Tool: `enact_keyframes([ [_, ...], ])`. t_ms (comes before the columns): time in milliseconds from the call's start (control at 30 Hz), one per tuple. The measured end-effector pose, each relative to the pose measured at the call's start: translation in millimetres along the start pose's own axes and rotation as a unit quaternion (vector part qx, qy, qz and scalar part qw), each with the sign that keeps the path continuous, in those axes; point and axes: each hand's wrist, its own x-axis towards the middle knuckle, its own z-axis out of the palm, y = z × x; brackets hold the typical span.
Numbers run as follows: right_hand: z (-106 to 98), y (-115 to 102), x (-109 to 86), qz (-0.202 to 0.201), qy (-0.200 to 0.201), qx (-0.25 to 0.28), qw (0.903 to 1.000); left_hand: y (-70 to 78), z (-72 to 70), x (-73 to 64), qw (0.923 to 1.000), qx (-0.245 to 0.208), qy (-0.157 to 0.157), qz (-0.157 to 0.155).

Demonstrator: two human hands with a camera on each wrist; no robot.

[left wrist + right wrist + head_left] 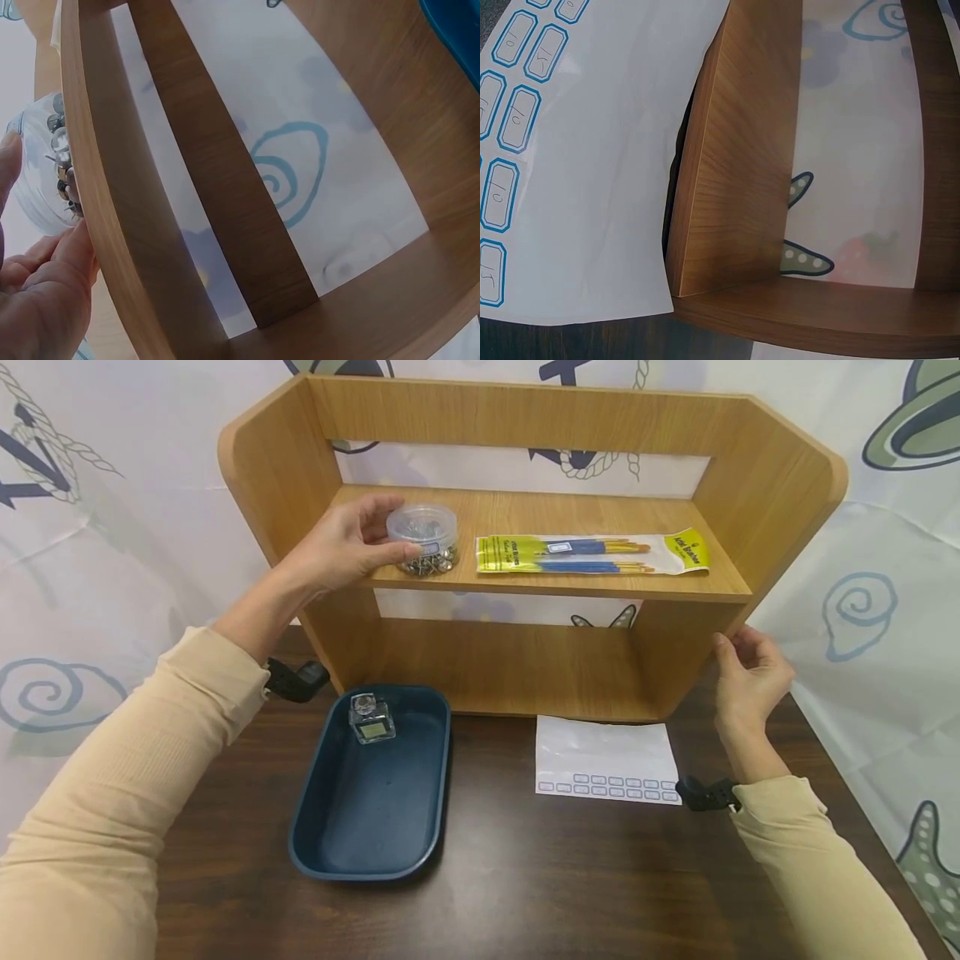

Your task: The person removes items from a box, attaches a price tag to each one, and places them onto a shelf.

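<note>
Head view: the hands are well apart. Left hand (337, 550) grips a clear round jar (424, 537) by its side, thumb in front and fingers behind; jar is at the left end of the upper board of a wooden shelf (510, 664), near the front edge, upright, small metal bits inside, a label on its side. Can't tell if its base bears on the board. Right hand (752, 681) is at the outside of the shelf's right side, fingers bent, thumb by the panel edge; can't tell if it pinches it. Paintbrush packet (592, 553) lies flat on the same board, right of the jar, apart from it, small label on it. Bench (540, 877) is dark wood. Blue tray (371, 827) sits in front of the shelf, to the left; glass bottle (372, 727) in its far left corner. White label sheet (606, 752) is on the bench by the shelf's front right; right wrist view shows blue-framed labels with handwriting. Left wrist view: jar partly hidden by the shelf edge. Patterned cloth (840, 539) hangs behind.
</note>
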Motion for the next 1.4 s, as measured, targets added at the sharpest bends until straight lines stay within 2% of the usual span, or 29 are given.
enact_keyframes([
  [467,0,-1,-0.7,0.006,0.001,-0.001,1.0,-0.4,0.3,-0.8,0.9999,-0.006,0.007,0.005],
  [733,0,1,-0.1,0.006,-0.002,0.0,1.0,-1.4,-1.1,-3.6,0.9999,0.008,0.011,0.001],
  [900,-1,-1,0.2,0.012,-0.004,0.003,0.9999,-0.7,-0.5,-8.9,0.9994,0.018,0.027,-0.003],
  [1067,0,-1,-1.0,0.019,-0.011,0.009,0.9997,-0.3,-0.2,-19.8,0.9983,0.011,0.056,0.003],
  [1133,0,-2,-1.5,0.024,-0.013,0.012,0.9996,-0.1,0.2,-26.8,0.9967,-0.001,0.08,0.012],
  [1300,-1,-4,-2.3,0.036,-0.017,0.033,0.9987,-1.1,4.9,-50.7,0.9855,-0.055,0.155,0.042],
  [1400,-2,-7,-3.8,0.043,-0.01,0.068,0.9967,-6.4,9.9,-67.0,0.9798,-0.099,0.166,0.051],
])
